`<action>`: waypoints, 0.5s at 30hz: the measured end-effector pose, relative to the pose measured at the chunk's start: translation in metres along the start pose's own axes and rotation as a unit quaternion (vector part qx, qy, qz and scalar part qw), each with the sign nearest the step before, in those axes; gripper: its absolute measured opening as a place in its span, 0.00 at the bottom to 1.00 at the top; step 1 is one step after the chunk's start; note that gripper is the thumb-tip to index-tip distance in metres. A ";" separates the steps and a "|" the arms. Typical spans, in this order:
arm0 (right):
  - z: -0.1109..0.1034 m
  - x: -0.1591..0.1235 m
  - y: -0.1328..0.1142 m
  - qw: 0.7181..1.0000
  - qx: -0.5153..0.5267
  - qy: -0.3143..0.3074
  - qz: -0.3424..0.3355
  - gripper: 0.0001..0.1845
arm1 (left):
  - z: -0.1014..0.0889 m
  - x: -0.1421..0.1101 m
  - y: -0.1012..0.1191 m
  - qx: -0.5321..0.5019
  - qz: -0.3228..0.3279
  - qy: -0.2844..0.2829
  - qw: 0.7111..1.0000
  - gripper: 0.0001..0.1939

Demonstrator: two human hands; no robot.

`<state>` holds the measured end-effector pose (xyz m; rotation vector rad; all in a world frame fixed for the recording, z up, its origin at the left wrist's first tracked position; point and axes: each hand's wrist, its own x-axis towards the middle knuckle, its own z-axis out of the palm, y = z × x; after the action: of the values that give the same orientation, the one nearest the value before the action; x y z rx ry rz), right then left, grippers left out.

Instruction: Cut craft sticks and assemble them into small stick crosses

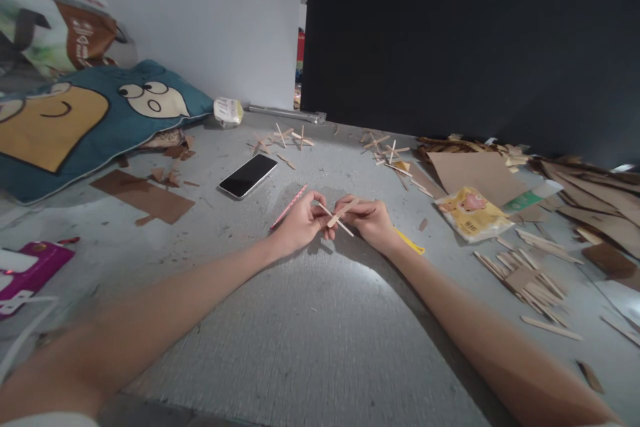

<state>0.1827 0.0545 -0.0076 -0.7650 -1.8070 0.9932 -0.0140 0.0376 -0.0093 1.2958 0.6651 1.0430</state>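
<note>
Can make out, nearest at right, a brown scrap [590, 377] on the grey table [280, 347], then a lone stick [551, 328] and a loose pile [545, 283] of sticks with a piece of card among them. Out at the left edge, can see a purple case [54, 265].

Over the middle of the table, holding crossed sticks [338, 217] between left hand [300, 223] and right hand [373, 220]. Pinching them with left thumb and fingers together, and pinching likewise from the other side with the right. Cannot tell how each right finger sits.

Just beside the right wrist, can see a yellow strip [410, 241]; just beside the left hand, a pink straw [289, 207]. Farther on, can see brown card [145, 195] at left, a packet [473, 213] at right, and, beyond the left hand, a phone [248, 175] lying flat.

Past these, can spot stick crosses [301, 139] in two clusters and cardboard [475, 173] at right. Toward the back, can see a pillow [150, 107] at left, a wrapper [228, 111] near its tip, a metal bar [285, 112], then a white panel [200, 20] and a black panel [470, 33].
</note>
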 end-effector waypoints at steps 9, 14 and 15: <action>0.000 0.001 0.004 0.998 0.056 -0.016 -0.014 0.11 | 0.003 0.001 0.000 0.000 0.009 0.006 1.000 0.20; 0.001 0.001 0.005 0.996 0.084 -0.019 0.005 0.14 | 0.003 0.001 0.000 0.002 0.009 0.001 1.000 0.21; 0.001 0.002 0.006 0.996 0.086 -0.019 0.008 0.14 | 0.003 0.001 0.000 0.003 0.009 0.001 1.000 0.21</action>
<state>0.1820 0.0583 -0.0122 -0.6596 -1.7229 1.1650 -0.0112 0.0371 -0.0084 1.3072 0.6595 1.0590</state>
